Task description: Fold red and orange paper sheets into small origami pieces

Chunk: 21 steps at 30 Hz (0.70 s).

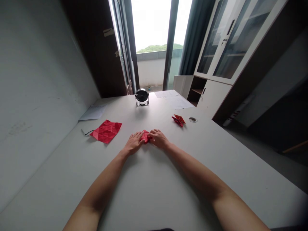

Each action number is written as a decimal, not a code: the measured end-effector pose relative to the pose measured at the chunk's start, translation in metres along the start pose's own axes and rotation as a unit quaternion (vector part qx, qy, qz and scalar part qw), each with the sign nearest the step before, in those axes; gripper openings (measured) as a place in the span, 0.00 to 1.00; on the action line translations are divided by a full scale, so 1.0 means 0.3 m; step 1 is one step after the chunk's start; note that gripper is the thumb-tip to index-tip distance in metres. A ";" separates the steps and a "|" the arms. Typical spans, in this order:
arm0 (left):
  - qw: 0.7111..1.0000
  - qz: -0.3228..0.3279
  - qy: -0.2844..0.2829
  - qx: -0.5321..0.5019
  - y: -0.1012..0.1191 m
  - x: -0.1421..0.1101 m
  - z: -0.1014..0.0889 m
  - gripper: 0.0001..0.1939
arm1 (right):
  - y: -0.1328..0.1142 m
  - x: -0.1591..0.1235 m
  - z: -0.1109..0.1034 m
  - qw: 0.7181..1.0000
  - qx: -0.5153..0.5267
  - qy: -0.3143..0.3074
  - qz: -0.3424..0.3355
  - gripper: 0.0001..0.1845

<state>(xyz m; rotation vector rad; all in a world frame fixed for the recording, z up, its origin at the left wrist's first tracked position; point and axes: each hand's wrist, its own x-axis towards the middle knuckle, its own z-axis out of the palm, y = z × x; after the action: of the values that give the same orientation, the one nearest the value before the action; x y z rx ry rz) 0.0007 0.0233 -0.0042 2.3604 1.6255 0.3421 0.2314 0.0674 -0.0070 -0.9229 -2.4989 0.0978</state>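
- Left hand (pixel 134 142): palm down, flat, fingers together, tips on left edge of red folded paper (pixel 145 136).
- Red folded paper: center of white table (pixel 144 179), between hands.
- Right hand (pixel 158 138): fingers curled on paper's right side; pinch unclear.

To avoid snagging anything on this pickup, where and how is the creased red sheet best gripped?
I'd pinch the creased red sheet at its right corner, coming from the right with the left hand: it lies spread out, that corner juts free, and the opposite one meets a dark cord.
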 end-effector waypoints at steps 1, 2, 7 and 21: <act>1.000 0.002 0.008 -0.008 0.000 0.000 -0.002 0.35 | -0.002 0.000 0.002 1.000 -0.003 -0.003 -0.006 0.10; 1.000 0.008 0.020 -0.017 0.001 0.000 -0.006 0.34 | -0.002 0.000 0.005 1.000 -0.001 -0.004 -0.011 0.09; 0.992 0.038 0.094 -0.073 0.002 -0.001 -0.026 0.27 | 0.010 -0.002 0.018 0.999 0.038 0.015 -0.018 0.06; 0.986 -0.022 0.136 -0.096 -0.008 0.000 -0.004 0.15 | 0.012 0.004 0.037 0.986 0.067 0.016 0.149 0.12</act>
<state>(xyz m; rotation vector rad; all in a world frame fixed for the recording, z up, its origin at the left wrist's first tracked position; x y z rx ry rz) -0.0017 0.0243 -0.0037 2.2049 1.6699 0.8038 0.2275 0.0720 -0.0172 -1.2232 -2.2759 0.3391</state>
